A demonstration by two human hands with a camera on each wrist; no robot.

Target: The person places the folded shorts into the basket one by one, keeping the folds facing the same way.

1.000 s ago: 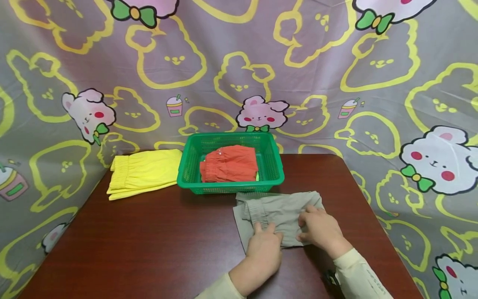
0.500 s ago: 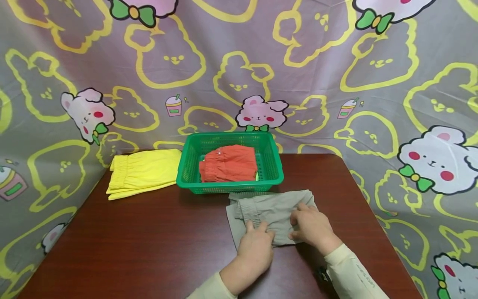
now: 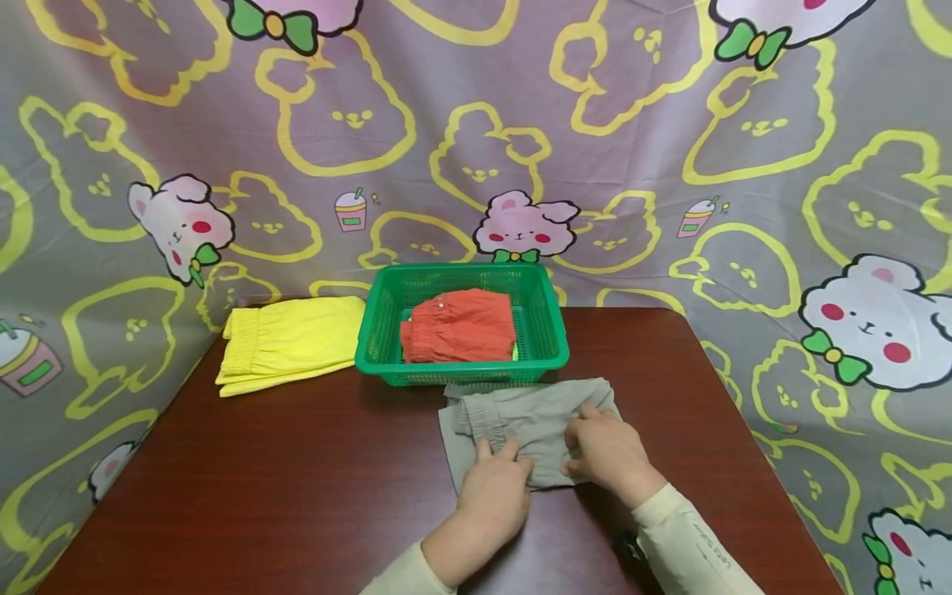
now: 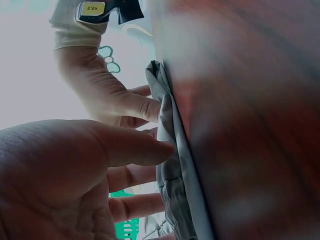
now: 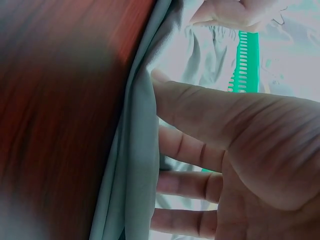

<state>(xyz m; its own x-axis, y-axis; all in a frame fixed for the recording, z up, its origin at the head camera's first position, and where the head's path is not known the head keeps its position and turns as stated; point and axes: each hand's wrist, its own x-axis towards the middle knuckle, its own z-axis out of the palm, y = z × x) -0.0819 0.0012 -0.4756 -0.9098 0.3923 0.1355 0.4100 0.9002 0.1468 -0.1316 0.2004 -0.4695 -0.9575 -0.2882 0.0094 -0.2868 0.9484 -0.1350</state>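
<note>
Head view: patterned fabric [image 3: 424,83] backs a brown table [image 3: 297,471] (grey garment [image 3: 546,421] atop).

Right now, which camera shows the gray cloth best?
The head view: it shows the gray cloth from above, only partly covered by the left hand and right hand. The left wrist view shows it nearly edge-on; the right wrist view shows its folded edge close up.

Grey-green cloth garment [image 3: 543,421], folded in layers, lying flat on the table [image 3: 297,479] just in front of the green basket [image 3: 461,366]. Gathered, ribbed band [image 3: 483,420] toward its left end; an under layer juts out beyond it. Top lightly wrinkled. Near edge, side-on: soft stacked folds.
</note>
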